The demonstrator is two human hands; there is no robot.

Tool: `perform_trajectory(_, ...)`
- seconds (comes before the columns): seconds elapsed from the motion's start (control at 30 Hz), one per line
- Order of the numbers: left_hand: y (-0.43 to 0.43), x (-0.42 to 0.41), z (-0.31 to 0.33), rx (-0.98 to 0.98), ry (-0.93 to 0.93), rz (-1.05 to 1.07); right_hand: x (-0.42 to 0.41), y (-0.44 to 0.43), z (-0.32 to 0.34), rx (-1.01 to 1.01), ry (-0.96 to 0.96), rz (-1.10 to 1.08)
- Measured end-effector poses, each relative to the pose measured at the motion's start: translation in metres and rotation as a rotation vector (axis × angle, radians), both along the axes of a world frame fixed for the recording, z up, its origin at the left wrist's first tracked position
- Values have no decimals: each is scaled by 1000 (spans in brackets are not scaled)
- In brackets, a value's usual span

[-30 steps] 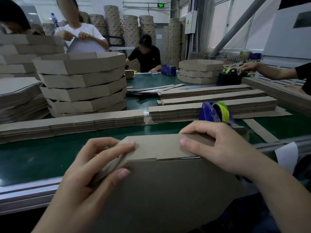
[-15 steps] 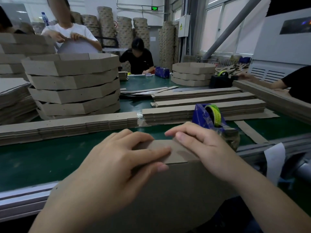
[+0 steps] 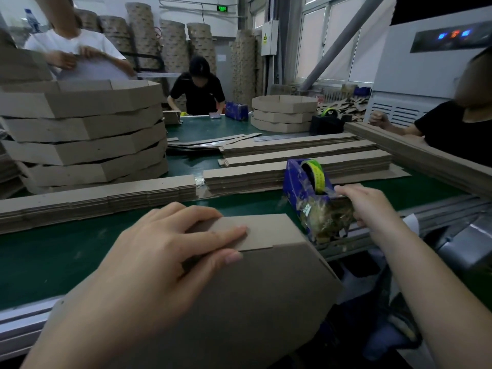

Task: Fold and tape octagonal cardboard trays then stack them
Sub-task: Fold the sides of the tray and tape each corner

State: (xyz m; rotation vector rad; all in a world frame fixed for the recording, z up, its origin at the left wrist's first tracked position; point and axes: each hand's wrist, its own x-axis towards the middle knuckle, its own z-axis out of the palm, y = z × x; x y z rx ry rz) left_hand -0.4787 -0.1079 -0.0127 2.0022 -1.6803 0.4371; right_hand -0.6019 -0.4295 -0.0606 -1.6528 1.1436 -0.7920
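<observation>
A brown cardboard tray [image 3: 255,296] stands on edge against the table's near rim, its folded side flap facing up. My left hand [image 3: 165,257] lies flat across that flap, fingers straight, pressing the overlapping seam. My right hand [image 3: 370,209] is off to the right at the blue tape dispenser [image 3: 306,193], fingers at the end of the clear tape near its cutter; the yellow-green tape roll [image 3: 315,174] sits on top. A stack of finished octagonal trays [image 3: 82,134] rises at the left on the green table [image 3: 53,254].
Long piles of flat cardboard strips [image 3: 292,169] cross the table's middle. A lower tray stack [image 3: 282,113] and a black tape dispenser [image 3: 328,123] stand farther back. Three other people work around the table. A white machine [image 3: 426,62] stands at the right.
My right hand left the tray's flap and moved right to the tape dispenser. My left hand slid along the flap and now holds the seam alone.
</observation>
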Motion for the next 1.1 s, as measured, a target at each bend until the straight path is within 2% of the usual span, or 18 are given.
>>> perform_trajectory(0.13, -1, 0, 0, 1, 8, 11, 5, -6, 0, 219, -224, -55)
perform_trajectory(0.2, -1, 1, 0, 0, -2, 15, 6, -7, -1, 303, -275, -69)
perform_trajectory(0.7, -5, 5, -2, -13, 5, 17, 7, -4, 5, 356, -399, -126)
perform_trajectory(0.77, -5, 6, -3, -10, -2, 16, 7, -3, 4, 339, -420, -122)
perform_trajectory(0.93, -6, 7, -4, -15, 3, 27, -7, 6, -17, 251, -662, -12)
perform_trajectory(1.0, -7, 7, -4, -14, 5, 24, -14, 11, -26, 190, -690, 33)
perform_trajectory(1.03, -7, 7, -4, -14, 3, 23, -16, 13, -29, 122, -637, 28)
perform_trajectory(1.1, -8, 7, -4, -17, 5, 23, -18, 16, -34, -93, -371, -33)
